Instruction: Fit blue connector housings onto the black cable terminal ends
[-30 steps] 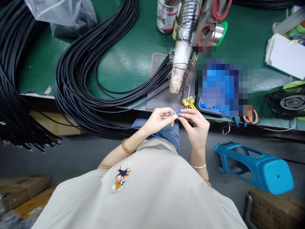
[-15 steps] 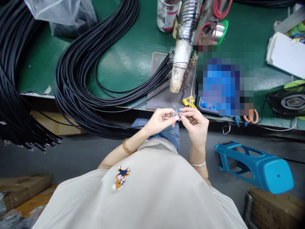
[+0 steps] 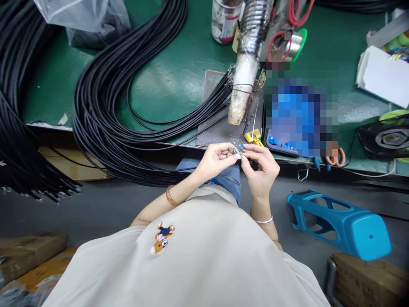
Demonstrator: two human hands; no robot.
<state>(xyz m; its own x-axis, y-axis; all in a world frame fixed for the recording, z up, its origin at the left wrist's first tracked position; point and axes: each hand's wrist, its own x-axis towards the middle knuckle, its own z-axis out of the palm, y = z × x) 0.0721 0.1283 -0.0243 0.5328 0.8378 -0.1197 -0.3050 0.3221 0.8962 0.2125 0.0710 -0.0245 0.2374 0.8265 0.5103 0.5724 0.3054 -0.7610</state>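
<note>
My left hand point(image 3: 217, 160) is closed in a pinch on a small silvery-white piece point(image 3: 235, 151), held just off the bench's front edge. Facing it, my right hand point(image 3: 261, 167) has its fingers bent together, the fingertips meeting the left ones. A small blue piece point(image 3: 242, 146) shows at the tip of its upper fingers. The fingers partly cover both pieces, so their exact kind is unclear. Just beyond the hands lie a yellow tool point(image 3: 253, 136) and a dark board point(image 3: 212, 138) with tiny white bits scattered on it.
Bundled black cables point(image 3: 96, 94) curve over the green bench point(image 3: 166, 89) onto the board. A foil-wrapped duct point(image 3: 244, 81) hangs over it. To the right are a tray point(image 3: 281, 148) with blue pieces, orange-handled scissors point(image 3: 338, 158) and a fan point(image 3: 391, 138). A blue stool point(image 3: 370, 234) lies below.
My right hand has turned slightly and its thumb has shifted a little left and down. The left hand keeps its pinch almost unmoved. The camera view has shifted slightly.
</note>
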